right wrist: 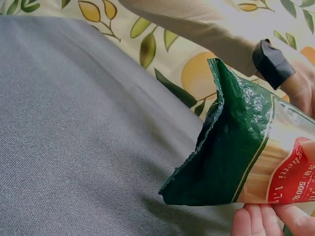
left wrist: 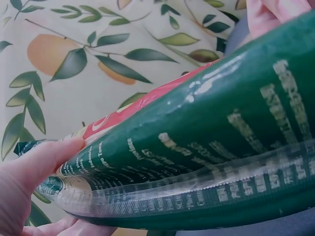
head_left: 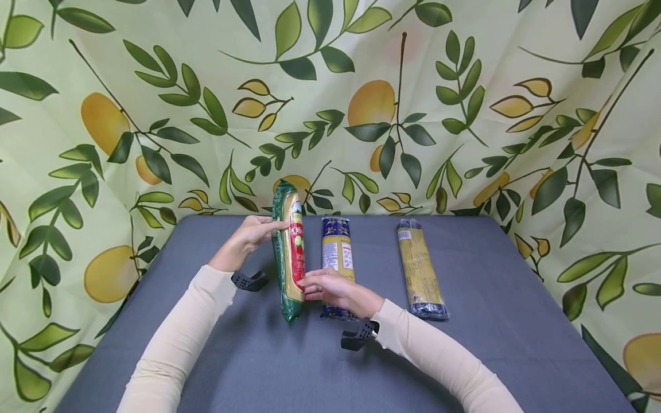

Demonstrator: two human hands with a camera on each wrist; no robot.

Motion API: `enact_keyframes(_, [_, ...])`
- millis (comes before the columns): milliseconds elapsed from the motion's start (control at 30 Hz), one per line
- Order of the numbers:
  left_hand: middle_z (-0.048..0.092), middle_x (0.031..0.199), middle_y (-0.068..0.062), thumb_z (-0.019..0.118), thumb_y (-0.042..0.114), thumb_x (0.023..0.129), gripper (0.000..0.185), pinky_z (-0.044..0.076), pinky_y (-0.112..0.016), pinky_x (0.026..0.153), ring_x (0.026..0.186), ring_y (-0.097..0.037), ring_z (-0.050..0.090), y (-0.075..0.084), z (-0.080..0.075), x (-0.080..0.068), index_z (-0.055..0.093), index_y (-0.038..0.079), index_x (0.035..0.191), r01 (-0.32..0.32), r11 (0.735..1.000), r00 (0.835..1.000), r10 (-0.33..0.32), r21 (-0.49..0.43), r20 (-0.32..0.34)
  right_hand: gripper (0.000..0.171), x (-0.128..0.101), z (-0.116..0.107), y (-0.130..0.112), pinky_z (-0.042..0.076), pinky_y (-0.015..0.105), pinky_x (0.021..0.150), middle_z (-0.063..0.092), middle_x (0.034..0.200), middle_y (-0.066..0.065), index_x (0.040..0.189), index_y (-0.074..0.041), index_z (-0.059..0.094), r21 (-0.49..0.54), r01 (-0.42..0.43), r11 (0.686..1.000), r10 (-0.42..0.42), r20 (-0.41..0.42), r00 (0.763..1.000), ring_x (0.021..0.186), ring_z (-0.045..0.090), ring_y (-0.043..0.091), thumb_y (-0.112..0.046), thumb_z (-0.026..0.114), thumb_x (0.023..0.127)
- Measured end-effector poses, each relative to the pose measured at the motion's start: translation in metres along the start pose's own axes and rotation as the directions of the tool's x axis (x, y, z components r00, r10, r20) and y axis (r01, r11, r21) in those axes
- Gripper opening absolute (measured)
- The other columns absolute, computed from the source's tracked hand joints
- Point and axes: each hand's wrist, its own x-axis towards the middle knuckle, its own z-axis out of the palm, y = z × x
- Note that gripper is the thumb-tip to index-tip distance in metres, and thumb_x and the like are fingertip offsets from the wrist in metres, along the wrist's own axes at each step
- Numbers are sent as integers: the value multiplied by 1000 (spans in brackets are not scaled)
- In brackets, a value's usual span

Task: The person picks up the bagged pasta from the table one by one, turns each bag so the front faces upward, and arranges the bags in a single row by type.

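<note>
Green spaghetti packet (head_left: 288, 258) sits left of centre on the grey worktop (head_left: 258, 355), lifted at its far end and tilted, near end low by the surface. Both hands are on it.

Left hand (head_left: 248, 238): grip pinches the far end, thumb across the top face and fingers underneath (left wrist view shows thumb (left wrist: 47, 160) pressed on the green film). Right hand (head_left: 335, 289): grip pinches the packet's right edge low down, fingertips (right wrist: 256, 221) under the red label.

Handling, judged: long and narrow, moderate weight. The strands make it stiff along its length but brittle, so bending or dropping could snap them. The film is glossy and probably slippery; the crimped end (right wrist: 211, 147) is loose and crumpled, a poor hold. Better taken around the body near both ends, as here.

Surroundings: blue spaghetti packet (head_left: 337, 252) lies just beside it on the right, partly under the right hand, the closest obstruction. A clear spaghetti packet (head_left: 419, 269) lies further right, well apart. Leaf-and-lemon cloth (head_left: 361, 103) hangs behind and at the sides.
</note>
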Motion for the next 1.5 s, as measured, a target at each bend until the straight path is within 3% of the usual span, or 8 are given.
enact_keyframes(467, [66, 76, 11, 62, 16, 92, 54, 38, -43, 117, 75, -2, 66, 2, 0, 3, 44, -14, 134, -3, 1000, 999, 3, -6, 54, 14, 2, 1, 2, 59, 30, 85, 67, 73, -6, 83, -14, 55, 12, 35, 999, -35, -35, 999, 67, 66, 7, -2, 58, 90])
enact_keyframes(600, [69, 110, -10, 61, 20, 94, 62, 40, -42, 116, 100, -18, 70, 1, -1, 3, 36, -11, 141, -6, 999, 997, 3, 39, 81, 10, 3, 3, 4, 60, 29, 80, 67, 74, -5, 87, -11, 56, -1, 26, 1000, -26, -103, 994, 67, 66, 8, -4, 62, 88])
enact_keyframes(700, [50, 141, -25, 59, 26, 95, 72, 39, -42, 116, 125, -31, 58, 2, 0, 2, 24, -9, 147, 5, 997, 995, -13, 73, 98, 10, 4, 4, 5, 60, 27, 76, 67, 75, -4, 91, -9, 57, -14, 17, 1000, -19, -145, 989, 67, 66, 8, -6, 65, 87])
enact_keyframes(767, [43, 146, -28, 59, 28, 95, 76, 41, -41, 115, 127, -32, 55, 2, 0, 2, 20, -8, 149, 12, 996, 995, -21, 92, 102, 11, 5, 6, 5, 59, 26, 73, 67, 75, -4, 92, -8, 58, -25, 17, 1000, -21, -164, 986, 66, 66, 8, -6, 67, 85])
enact_keyframes(967, [55, 134, -23, 65, 25, 91, 67, 48, -38, 108, 89, -10, 64, 3, 3, 1, 37, -9, 141, 30, 993, 999, -32, 118, 18, 19, 6, 7, 6, 58, 22, 67, 67, 74, -4, 100, -3, 60, -34, 10, 999, -17, -191, 982, 64, 65, 8, -6, 69, 84])
enact_keyframes(1133, [52, 138, -23, 66, 23, 90, 71, 46, -36, 108, 91, -11, 60, 4, 2, -1, 32, -7, 145, 52, 990, 998, -46, 132, -44, 38, 4, 4, 3, 57, 21, 69, 70, 79, -5, 120, 6, 59, -47, -11, 999, 4, -146, 989, 69, 66, 7, -10, 67, 86])
enact_keyframes(1367, [64, 82, 5, 63, 15, 91, 52, 53, -22, 85, 72, -4, 62, 2, 0, 3, 46, -13, 130, 4, 996, 1000, -4, 88, -1, 40, 1, -1, 0, 56, 20, 74, 69, 76, -8, 126, 13, 53, -23, 0, 1000, -1, -43, 999, 68, 65, 5, -3, 57, 89])
enact_keyframes(1500, [62, 73, 12, 61, 14, 92, 53, 52, -31, 98, 70, -3, 62, 2, -2, 4, 45, -14, 133, -8, 996, 999, 5, 86, 40, 39, 2, -1, 1, 57, 23, 76, 69, 75, -8, 124, 13, 54, -39, 6, 999, -8, -57, 998, 69, 65, 6, -2, 59, 88])
